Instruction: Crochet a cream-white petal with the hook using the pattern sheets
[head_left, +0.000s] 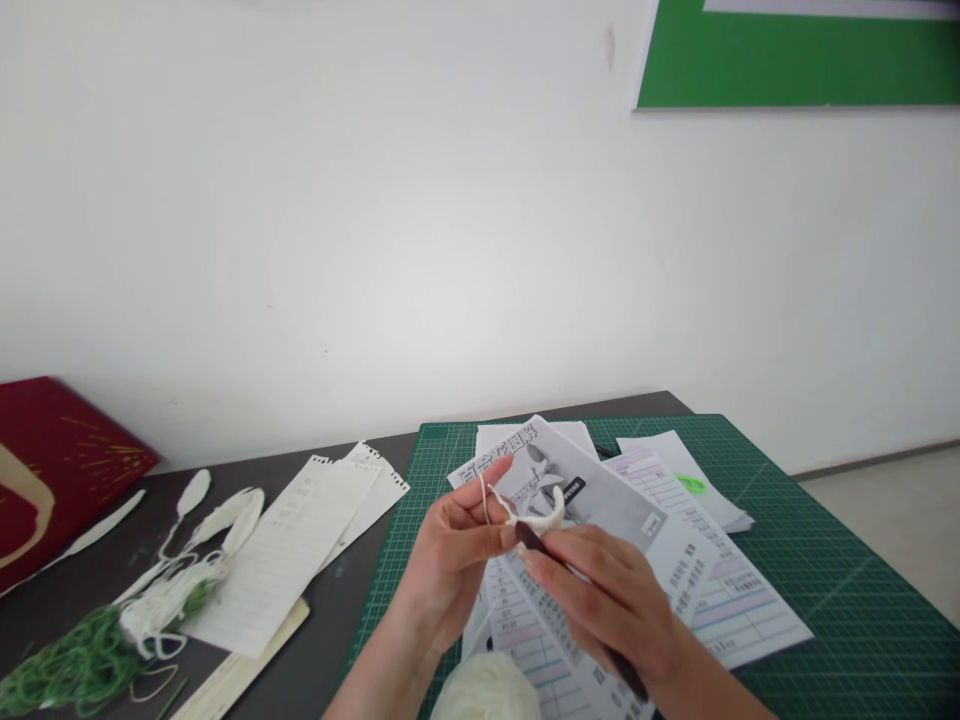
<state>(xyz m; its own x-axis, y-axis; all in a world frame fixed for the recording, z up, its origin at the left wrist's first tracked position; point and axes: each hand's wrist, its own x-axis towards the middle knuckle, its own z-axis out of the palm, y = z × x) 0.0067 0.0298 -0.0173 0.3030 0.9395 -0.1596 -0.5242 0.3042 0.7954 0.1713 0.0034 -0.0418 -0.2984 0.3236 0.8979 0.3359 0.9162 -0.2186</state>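
My left hand pinches a small white crocheted strip between thumb and fingers. A strand of white yarn loops over its raised index finger. My right hand grips a crochet hook with a dark brown handle, which slants down to the right. The hook's tip meets the strip by my left thumb, and fingers hide part of it. The strip's free end curls upward. Below my hands, at the bottom edge, sits a ball of white yarn, partly cut off by the frame.
Printed sheets lie under my hands on a green cutting mat. A bright green clip-like item rests on papers. Leftward are notebook pages, white crocheted pieces, tangled green yarn and a dark red item. A white wall stands behind.
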